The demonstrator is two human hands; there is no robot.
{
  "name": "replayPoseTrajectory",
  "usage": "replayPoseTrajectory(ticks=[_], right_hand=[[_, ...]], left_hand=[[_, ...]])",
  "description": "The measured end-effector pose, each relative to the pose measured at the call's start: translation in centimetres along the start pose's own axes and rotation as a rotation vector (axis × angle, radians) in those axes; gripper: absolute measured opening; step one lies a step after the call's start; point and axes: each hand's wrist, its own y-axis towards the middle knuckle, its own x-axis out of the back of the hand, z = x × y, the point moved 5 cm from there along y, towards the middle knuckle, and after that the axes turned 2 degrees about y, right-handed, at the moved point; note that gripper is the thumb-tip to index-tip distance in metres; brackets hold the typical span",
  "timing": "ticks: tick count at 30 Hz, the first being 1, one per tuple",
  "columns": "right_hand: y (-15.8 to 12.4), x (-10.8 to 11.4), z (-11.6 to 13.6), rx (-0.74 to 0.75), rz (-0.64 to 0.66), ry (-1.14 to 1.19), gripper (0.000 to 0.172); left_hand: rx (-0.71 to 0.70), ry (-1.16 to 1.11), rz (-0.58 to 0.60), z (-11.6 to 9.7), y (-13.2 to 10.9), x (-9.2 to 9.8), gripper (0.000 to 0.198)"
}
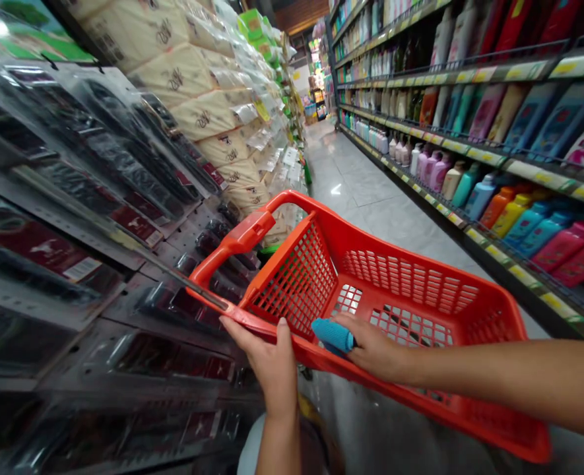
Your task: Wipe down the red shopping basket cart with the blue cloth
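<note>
A red plastic shopping cart (pixel 395 247) with grid-patterned walls stands tilted across the middle of the view. My left hand (pixel 269 363) is closed on its near rim beside the handle end, thumb on the upper side and fingertips partly hidden. Against the same rim, further right, my right hand (pixel 373 346) grips a folded blue cloth (pixel 334 335). The cloth touches the rim's inner edge. A red grid divider (pixel 296 280) crosses the basket near the handle (pixel 245 232). Through the holes in the basket bottom the floor shows.
Packaged goods hang on a rack (pixel 138 191) close on the left. Behind them rise stacked cream tissue packs (pixel 197 92). Shelves of bottles (pixel 470 178) line the right side. A tiled aisle (pixel 344 171) runs between them.
</note>
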Motion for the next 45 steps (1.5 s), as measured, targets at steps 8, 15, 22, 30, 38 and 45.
replayPoseTrajectory(ticks=[8, 15, 22, 30, 38, 45], right_hand=[[3.1, -2.0, 1.9, 0.019, 0.029, -0.163, 0.031], [9.9, 3.1, 4.6, 0.143, -0.084, -0.568, 0.041], [18.6, 3.6, 5.4, 0.375, -0.166, -0.986, 0.032], [18.7, -0.7, -2.6, 0.490, 0.176, -1.215, 0.026], [20.2, 1.8, 0.2, 0.513, -0.114, -1.184, 0.035], [17.7, -2.5, -4.9, 0.503, 0.335, -1.268, 0.022]], left_hand=[[-0.081, -0.188, 0.179, 1.9, 5.9, -2.6, 0.101], [0.025, -0.464, 0.282, 2.4, 5.2, -6.6, 0.092], [0.211, -0.693, 0.420, 3.1, 6.6, -8.0, 0.092], [0.223, -0.740, 0.446, 3.3, 6.5, -8.0, 0.090], [0.256, -0.735, 0.389, 3.6, 6.0, -7.4, 0.089], [0.206, -0.743, 0.373, 3.0, 5.6, -7.5, 0.086]])
